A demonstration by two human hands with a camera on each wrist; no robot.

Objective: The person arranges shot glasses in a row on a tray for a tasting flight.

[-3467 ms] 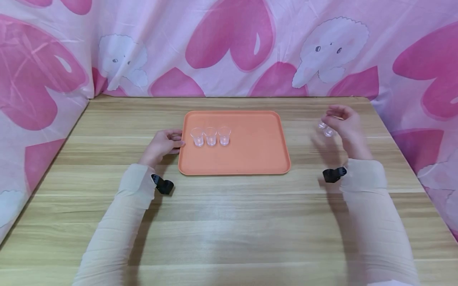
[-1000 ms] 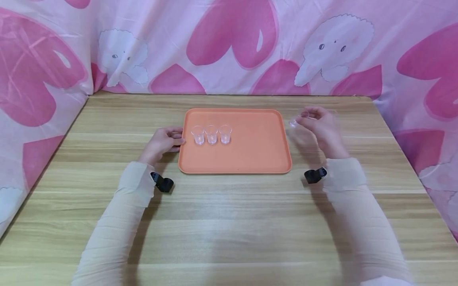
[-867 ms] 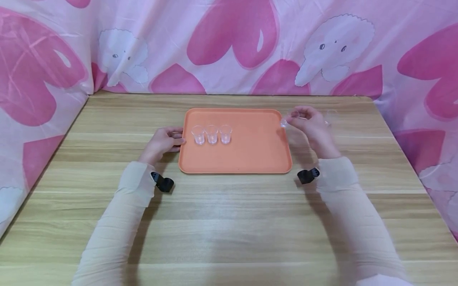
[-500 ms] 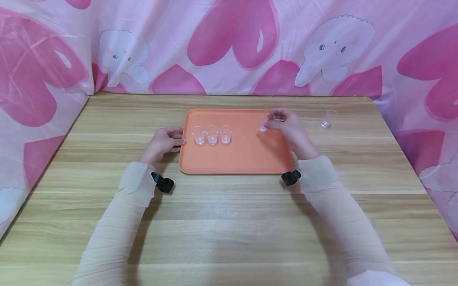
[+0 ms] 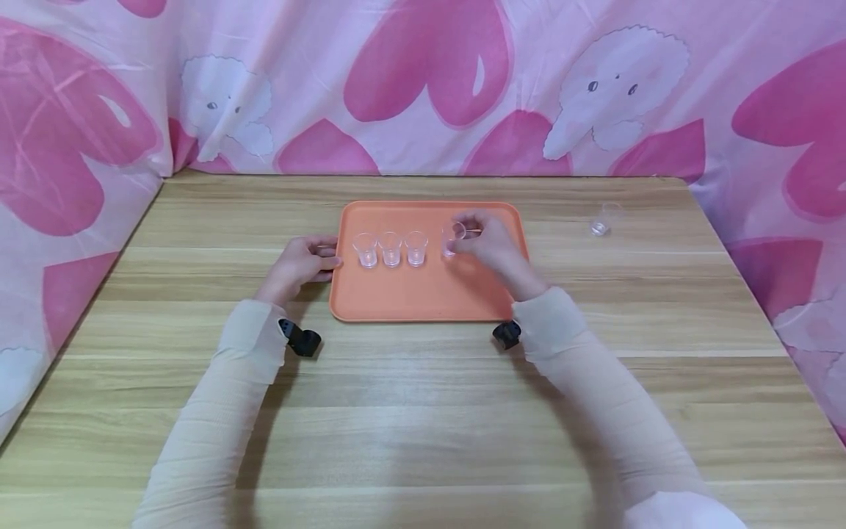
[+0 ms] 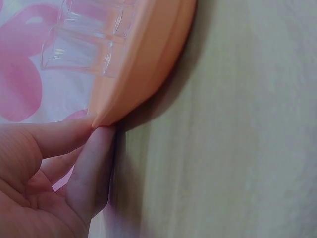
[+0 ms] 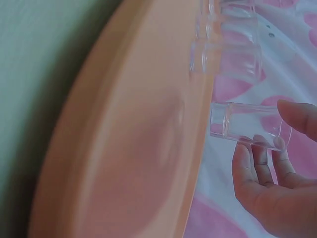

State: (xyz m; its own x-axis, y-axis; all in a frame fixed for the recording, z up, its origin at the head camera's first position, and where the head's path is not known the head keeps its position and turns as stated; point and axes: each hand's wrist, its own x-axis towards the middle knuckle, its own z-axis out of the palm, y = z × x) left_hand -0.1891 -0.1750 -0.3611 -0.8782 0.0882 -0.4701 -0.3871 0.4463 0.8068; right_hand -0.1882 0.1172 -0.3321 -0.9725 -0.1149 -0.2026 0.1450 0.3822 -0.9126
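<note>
1. Head view: I see a clear cup (image 5: 448, 238) right of centre in the frame, over the tray (image 5: 423, 303) and just beside a row of three cups (image 5: 391, 252); I can't tell whether its base touches down.
2. I judge it light, stiff and somewhat slippery, perhaps crackable if squeezed; I'd favour a gentle pinch near the rim.
3. The right hand (image 5: 489, 244) holds it there, thumb opposite bent fingers.
4. The left hand (image 5: 295, 266) pinches the tray's left edge between thumb and finger.
5. Another cup (image 5: 600, 228) stays unheld, upper right.
</note>
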